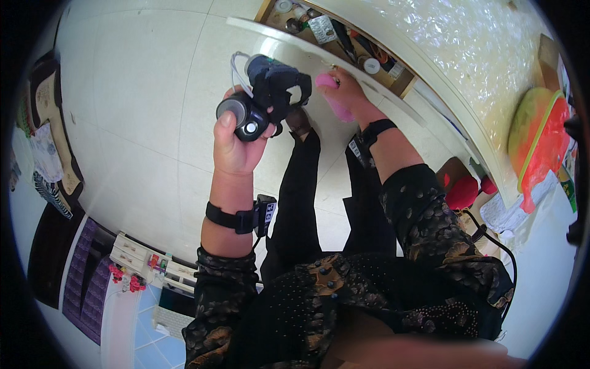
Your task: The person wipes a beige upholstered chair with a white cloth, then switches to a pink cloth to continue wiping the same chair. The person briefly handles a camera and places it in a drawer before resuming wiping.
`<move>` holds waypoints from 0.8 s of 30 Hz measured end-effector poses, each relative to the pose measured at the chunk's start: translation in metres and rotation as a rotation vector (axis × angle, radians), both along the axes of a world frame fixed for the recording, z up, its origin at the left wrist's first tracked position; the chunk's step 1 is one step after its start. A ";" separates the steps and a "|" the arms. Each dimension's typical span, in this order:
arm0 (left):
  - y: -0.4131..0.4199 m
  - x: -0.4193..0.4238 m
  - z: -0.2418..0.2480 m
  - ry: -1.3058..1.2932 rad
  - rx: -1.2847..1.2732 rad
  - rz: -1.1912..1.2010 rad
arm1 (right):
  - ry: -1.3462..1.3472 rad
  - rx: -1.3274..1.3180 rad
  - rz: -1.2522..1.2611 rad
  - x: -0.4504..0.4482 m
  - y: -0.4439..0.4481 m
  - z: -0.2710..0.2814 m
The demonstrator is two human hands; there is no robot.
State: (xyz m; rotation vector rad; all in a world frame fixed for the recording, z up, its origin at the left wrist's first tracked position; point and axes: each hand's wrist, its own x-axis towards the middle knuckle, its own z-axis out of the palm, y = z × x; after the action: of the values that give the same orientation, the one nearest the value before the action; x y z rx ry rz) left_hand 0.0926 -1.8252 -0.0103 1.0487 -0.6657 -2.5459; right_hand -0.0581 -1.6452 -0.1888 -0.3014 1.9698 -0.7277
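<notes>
My left hand [242, 154] is closed around a black device [253, 115], perhaps a headlamp, with a grey round end and a white button. A dark fabric strap [281, 83] is bunched above it, and a white cable [234, 69] loops beside the strap. In my right hand [350, 94] is a soft pink item [339, 108], possibly a cloth, showing on both sides of the fingers. That hand's fingertips are at the outer face of a pulled-out drawer [295, 44], where a small metal handle partly shows.
The drawer holds a blister pack [321, 28], a white round lid [371, 65] and several tools. Above it a tabletop [461, 41] has a shiny clear cover. A watermelon-patterned item [537, 138] lies at its right. Red round things [463, 191] are below the table edge.
</notes>
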 end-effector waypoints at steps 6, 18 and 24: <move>0.006 -0.049 -0.007 -0.072 0.011 0.043 | -0.208 0.010 0.044 0.032 0.016 0.049; 0.038 -0.156 -0.067 -0.112 -0.106 0.032 | -0.105 -0.313 -0.264 -0.070 0.067 0.128; 0.062 -0.158 -0.100 -0.355 0.111 0.187 | 0.416 -0.082 0.407 -0.087 0.055 0.075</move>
State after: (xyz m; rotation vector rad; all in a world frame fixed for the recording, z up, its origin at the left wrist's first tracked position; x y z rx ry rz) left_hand -0.0654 -1.7636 -0.1105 1.5455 -0.4859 -2.2788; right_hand -0.1456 -1.5899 -0.1139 -0.9365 2.1661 -0.5061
